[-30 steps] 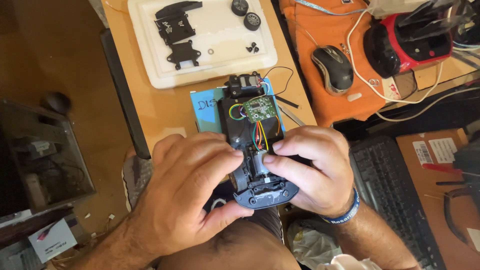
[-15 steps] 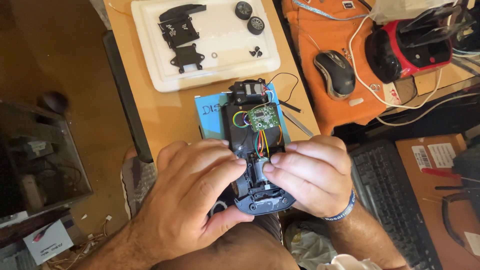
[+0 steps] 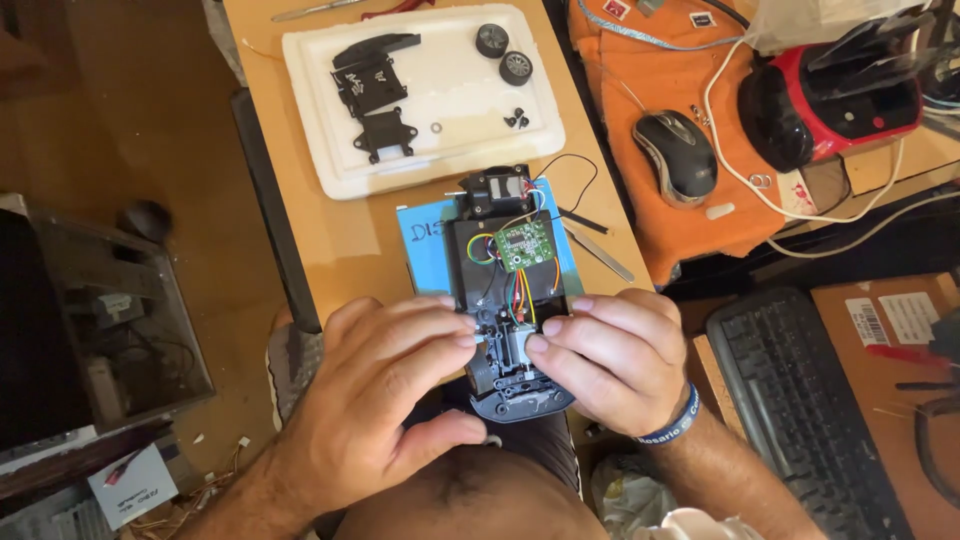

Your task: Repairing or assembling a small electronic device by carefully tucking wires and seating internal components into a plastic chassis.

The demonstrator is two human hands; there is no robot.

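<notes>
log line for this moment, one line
left hand: grips toy car chassis | right hand: grips chassis, fingertips at middle | green circuit board: exposed | white tray: loose parts

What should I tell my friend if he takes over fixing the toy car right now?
Left hand: grips the near end of the black toy car chassis, fingertips on its middle.
Right hand: grips the other side, fingertips meeting the left's.
Chassis lies on a blue sheet, green circuit board and coloured wires exposed.
Done: two wheels and black parts lie off on the white tray.
Left: putting them back.
</notes>
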